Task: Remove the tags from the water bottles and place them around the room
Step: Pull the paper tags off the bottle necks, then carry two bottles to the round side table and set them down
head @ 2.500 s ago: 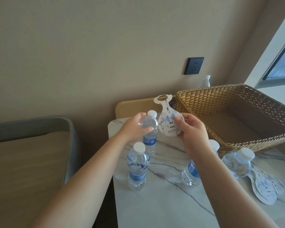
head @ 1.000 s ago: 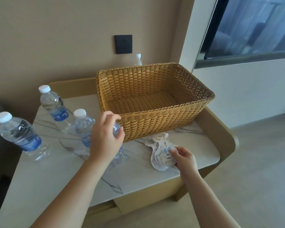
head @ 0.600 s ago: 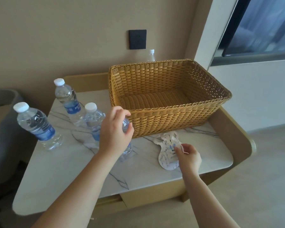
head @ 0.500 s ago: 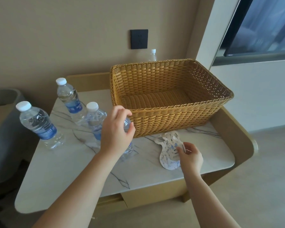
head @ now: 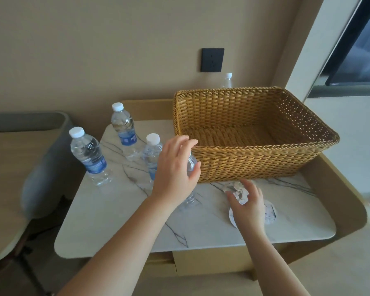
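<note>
four clear plastic water bottles (head: 88, 154) are seen; one (head: 191, 165) is cupped by the left hand (head: 175, 169). flat white paper tags (head: 269, 211) are pressed under the spread right hand (head: 249, 207), so tag removal seems finished; bottle placement is called for next.

The blue label (head: 127, 138) on the water bottle (head: 123, 130) at the counter's (head: 120, 221) back left corner shows white letters, seemingly "AGU"; the rest is illegible. Print on the other bottles' labels and the tags (head: 269, 212) is too blurred to read.
</note>
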